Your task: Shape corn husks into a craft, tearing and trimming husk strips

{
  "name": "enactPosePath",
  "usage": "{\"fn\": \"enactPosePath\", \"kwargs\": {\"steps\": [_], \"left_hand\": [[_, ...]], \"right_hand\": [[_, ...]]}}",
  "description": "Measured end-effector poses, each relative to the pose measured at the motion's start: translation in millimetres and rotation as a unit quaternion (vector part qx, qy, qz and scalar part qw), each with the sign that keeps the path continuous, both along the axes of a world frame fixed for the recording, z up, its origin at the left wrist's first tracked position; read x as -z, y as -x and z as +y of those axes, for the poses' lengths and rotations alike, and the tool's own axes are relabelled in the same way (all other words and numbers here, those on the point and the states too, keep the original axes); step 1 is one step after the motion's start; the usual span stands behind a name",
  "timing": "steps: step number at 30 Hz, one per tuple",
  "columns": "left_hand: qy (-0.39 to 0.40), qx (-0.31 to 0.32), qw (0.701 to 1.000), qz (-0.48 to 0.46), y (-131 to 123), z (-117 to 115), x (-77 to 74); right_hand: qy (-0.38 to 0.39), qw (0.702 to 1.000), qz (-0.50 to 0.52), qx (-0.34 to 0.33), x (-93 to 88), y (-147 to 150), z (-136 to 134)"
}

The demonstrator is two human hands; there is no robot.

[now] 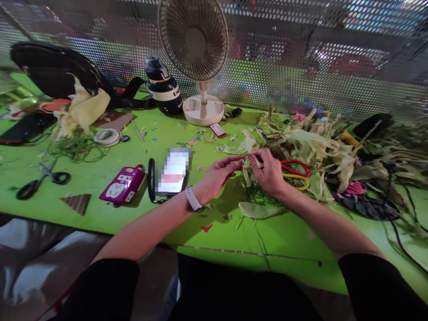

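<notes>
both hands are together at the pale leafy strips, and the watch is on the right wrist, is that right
Not quite: the head view shows the watch on the left wrist. The left hand and right hand are indeed together at the pale leafy strips.

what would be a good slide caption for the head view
Left hand and right hand meet at a pale, husk-like strip over a green table, fan behind.

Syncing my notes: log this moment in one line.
right hand: pinching pale husk | left hand: beside it, contact unclear | nearby: phone, fan
</notes>
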State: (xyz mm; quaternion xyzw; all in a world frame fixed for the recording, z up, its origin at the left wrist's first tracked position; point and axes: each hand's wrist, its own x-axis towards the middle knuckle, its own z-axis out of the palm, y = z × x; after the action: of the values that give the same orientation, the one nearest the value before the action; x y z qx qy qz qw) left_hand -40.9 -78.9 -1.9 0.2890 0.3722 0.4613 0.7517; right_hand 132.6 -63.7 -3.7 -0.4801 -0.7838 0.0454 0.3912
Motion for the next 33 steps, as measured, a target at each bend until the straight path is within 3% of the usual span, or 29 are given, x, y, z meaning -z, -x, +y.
{"fn": "enactPosePath", "kwargs": {"steps": [7, 12, 25, 29, 33], "left_hand": [[0.045, 0.000, 0.998, -0.041, -5, -5, 3.3], [0.023, -0.031, 0.996, -0.074, -8, -8, 3.9], [0.008, -0.044, 0.999, -0.010, -9, -12, 3.0], [-0.010, -0.043, 0.999, -0.013, -7, -7, 5.7], [-0.014, -0.047, 0.999, -0.018, 0, 2, 5.9]], "right_hand": [[0.007, 1.000, 0.020, 0.001, 1.8, 1, -1], [0.022, 0.999, 0.034, 0.009, 0.0, 4, -4], [0.063, 0.997, 0.041, 0.032, 0.7, 6, -5], [0.146, 0.979, 0.143, -0.014, -5.3, 5, 2], [0.300, 0.919, 0.236, -0.102, -14.0, -2, 17]]}}
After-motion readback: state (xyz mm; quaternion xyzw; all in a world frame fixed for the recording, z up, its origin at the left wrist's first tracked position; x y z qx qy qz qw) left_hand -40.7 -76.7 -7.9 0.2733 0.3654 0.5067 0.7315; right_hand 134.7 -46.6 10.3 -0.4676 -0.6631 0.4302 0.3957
